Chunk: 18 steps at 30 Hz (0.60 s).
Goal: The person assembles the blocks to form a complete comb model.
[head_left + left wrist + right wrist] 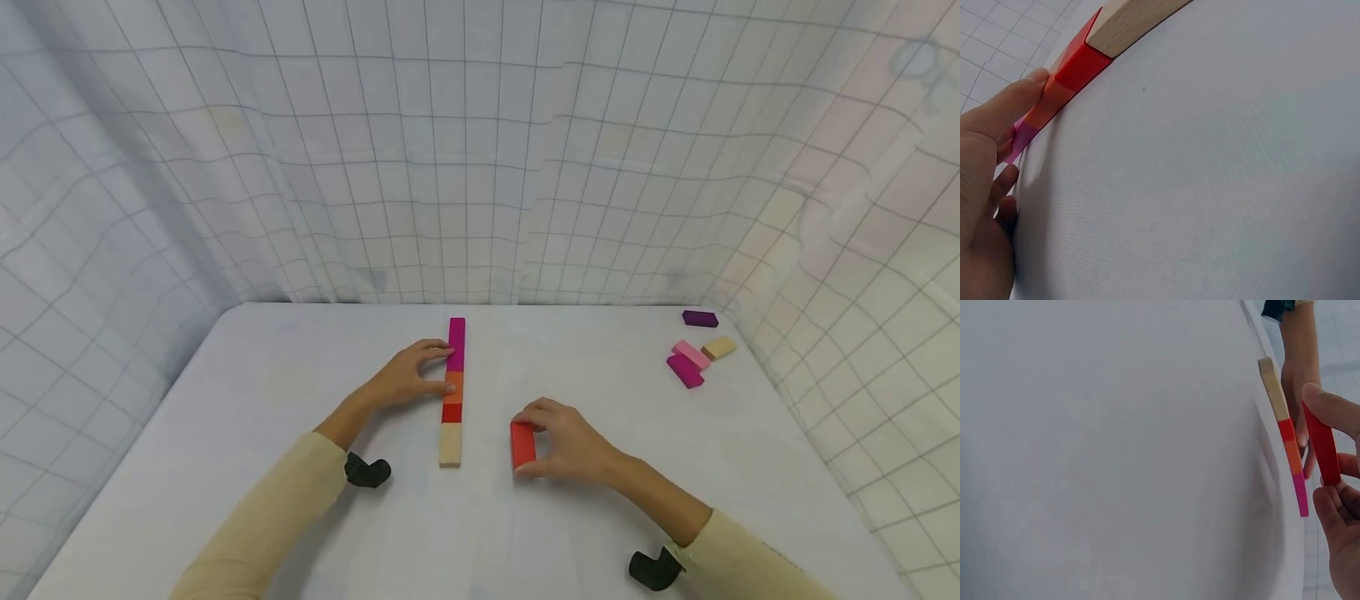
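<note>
A straight row of blocks runs away from me on the table: a plain wooden block [450, 446] nearest, then a red block [452, 413], an orange block [454, 382] and a magenta block [457, 337] farthest. My left hand [401, 377] lies along the row's left side. Its thumb touches the orange block and its fingertips reach the magenta one. To the right of the row, my right hand [573, 446] pinches a separate red block [522, 444] by its two ends, between thumb and fingers. In the right wrist view this red block [1322, 447] appears apart from the row.
At the back right lie a dark purple block [700, 318], a wooden block [719, 347], a pink block [691, 355] and a magenta block [685, 372]. White grid-patterned cloth [480, 150] hangs behind the white table [337, 533] and along both sides.
</note>
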Tool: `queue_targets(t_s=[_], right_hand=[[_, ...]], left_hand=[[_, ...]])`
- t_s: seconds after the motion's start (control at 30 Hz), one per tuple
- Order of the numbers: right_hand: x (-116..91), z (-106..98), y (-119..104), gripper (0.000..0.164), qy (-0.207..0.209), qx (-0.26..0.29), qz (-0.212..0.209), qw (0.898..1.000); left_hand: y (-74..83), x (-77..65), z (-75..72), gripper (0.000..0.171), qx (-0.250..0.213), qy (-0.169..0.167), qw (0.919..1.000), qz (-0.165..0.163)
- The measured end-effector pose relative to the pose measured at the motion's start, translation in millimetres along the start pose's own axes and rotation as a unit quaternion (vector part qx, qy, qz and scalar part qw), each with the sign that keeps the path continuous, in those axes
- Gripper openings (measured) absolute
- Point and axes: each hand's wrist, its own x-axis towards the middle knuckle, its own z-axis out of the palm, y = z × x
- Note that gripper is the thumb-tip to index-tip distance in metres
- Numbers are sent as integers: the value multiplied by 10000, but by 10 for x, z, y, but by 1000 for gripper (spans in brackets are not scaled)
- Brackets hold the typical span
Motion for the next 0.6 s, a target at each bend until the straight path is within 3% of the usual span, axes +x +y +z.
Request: queue_targets(t_s=[0.37,0.6], right_hand=[[231,349,-387,59,-609,79,-661,9959],[272,504,-504,59,-745,-182,-758,9942]], left_hand=[[-4,-1,3,73,77,84,9999,15],[2,10,-9,72,-7,93,9999,133]])
